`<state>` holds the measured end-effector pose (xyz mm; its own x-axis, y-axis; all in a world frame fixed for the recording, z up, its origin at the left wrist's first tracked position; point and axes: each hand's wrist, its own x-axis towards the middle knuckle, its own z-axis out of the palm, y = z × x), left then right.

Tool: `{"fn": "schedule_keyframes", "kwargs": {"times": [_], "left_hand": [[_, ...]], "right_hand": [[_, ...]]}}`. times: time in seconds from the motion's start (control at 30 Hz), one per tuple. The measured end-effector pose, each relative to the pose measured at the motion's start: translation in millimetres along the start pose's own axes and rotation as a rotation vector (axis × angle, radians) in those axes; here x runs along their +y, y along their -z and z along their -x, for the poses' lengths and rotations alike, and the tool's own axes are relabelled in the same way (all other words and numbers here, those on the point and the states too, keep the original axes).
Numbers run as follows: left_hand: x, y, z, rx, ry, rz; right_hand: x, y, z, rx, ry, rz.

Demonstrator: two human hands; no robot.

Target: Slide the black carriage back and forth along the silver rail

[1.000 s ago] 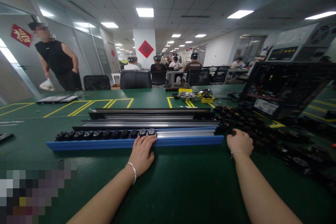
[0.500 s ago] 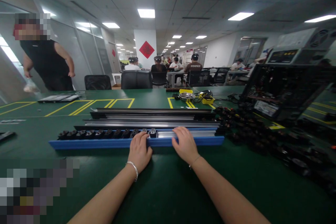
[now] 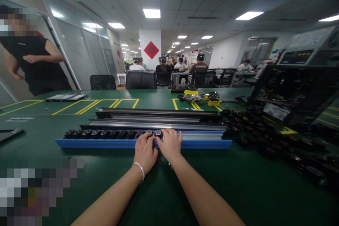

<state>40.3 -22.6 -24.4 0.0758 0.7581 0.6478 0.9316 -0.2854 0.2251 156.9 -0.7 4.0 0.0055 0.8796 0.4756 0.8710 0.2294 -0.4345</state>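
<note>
Two bare hands meet over a long blue channel-shaped rail at the centre of the frame.

The rail lies crosswise on a green desk, a row of small black blocks filling its left part and a bare silvery strip showing at its right. The left hand bends its fingers over the rail's front wall, beside the row's right end. The right hand, just beside it, has its fingers partly curled at the rightmost block; whether either hand grips a block cannot be told. Dark metal rails lie just behind; a heap of black parts spreads at right, below an open black computer case.
</note>
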Motion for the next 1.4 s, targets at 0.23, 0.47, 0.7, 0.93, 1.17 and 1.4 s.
{"fn": "schedule_keyframes", "kwargs": {"times": [0.23, 0.47, 0.7, 0.93, 1.17, 1.4], "left_hand": [[-1, -0.7, 2, -0.002, 0.018, -0.048], [-2, 0.3, 2, -0.017, -0.003, -0.061], [-1, 1.8, 3, -0.058, -0.008, -0.046], [-2, 4.2, 2, -0.105, -0.07, -0.013], [0, 5.3, 1, -0.127, -0.067, -0.01], [-1, 5.1, 2, -0.122, -0.067, -0.003]], "right_hand": [[-1, -3, -2, 0.006, 0.003, -0.012], [1, -5, -1, 0.023, -0.001, -0.023], [4, -5, 1, 0.053, -0.008, -0.021], [6, -3, 1, 0.069, -0.015, -0.008], [11, -1, 1, 0.085, -0.041, 0.021], [13, -3, 1, 0.103, -0.039, 0.027]]}}
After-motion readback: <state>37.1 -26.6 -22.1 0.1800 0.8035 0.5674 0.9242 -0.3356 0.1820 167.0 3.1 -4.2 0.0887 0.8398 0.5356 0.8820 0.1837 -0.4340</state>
